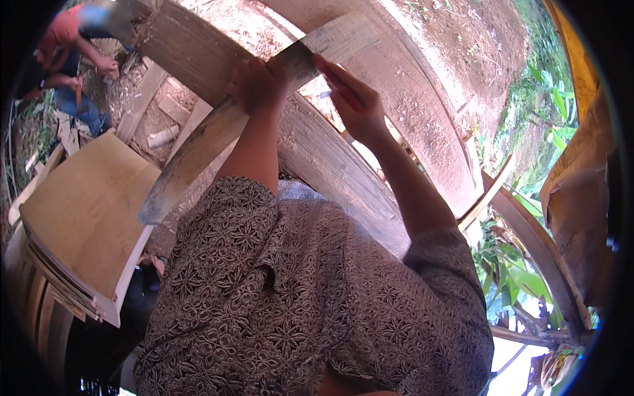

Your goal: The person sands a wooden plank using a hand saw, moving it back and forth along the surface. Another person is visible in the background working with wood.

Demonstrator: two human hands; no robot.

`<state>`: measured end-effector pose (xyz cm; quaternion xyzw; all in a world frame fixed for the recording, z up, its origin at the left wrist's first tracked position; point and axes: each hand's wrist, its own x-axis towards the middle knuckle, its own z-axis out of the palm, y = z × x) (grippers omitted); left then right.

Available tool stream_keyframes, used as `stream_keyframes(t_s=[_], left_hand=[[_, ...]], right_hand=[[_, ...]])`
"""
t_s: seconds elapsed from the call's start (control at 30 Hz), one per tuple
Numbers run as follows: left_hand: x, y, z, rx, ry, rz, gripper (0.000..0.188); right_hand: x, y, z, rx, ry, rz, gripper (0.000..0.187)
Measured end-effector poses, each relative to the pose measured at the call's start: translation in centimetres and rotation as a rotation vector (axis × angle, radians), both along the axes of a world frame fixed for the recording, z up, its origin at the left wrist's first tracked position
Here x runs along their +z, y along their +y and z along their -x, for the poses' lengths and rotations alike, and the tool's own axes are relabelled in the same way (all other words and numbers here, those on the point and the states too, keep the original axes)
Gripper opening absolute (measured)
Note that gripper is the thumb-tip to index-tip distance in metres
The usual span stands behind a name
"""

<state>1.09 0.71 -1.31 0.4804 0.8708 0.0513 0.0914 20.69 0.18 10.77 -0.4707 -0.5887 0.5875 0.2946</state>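
A long, narrow wooden board (pixel 191 155) slants in front of me from lower left to upper right, across a wide, weathered plank. My left hand (pixel 259 86) is on the board near its middle, fingers bent over it and a little blurred. Farther right, my right hand (pixel 360 112) is closed around a slim reddish thing (pixel 345 89), whose kind I cannot make out. Its far end meets the board's near edge. A dark patch covers the board between my hands, and beyond it the wood is brightly lit.
Stacked thin wooden sheets (pixel 92 211) stand at left. Offcuts (pixel 173 109) and shavings litter the ground beyond. At far left, another person in an orange shirt (pixel 56 39) works with both hands. A wide board (pixel 422 99) lies at right, near timber posts (pixel 541 244) and plants.
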Motion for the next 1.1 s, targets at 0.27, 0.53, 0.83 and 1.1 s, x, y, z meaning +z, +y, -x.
stream_keyframes(t_s=[0.27,0.53,0.83,1.1], left_hand=[[-4.2,0.7,1.4,-0.016,-0.002,-0.005,0.055],[-3.5,2.0,1.0,-0.105,0.05,-0.057,0.054],[-4.0,2.1,1.0,-0.158,0.077,-0.056,0.053],[-3.5,1.9,2.7,-0.125,0.101,-0.076,0.053]], right_hand=[[-5.6,8.5,7.0,-0.049,-0.395,-0.151,0.037],[-6.6,6.5,6.7,-0.092,-0.292,-0.138,0.04],[-0.5,-2.5,-3.0,-0.12,-0.19,-0.039,0.043],[9.1,-15.1,-14.3,-0.17,-0.06,-0.047,0.045]])
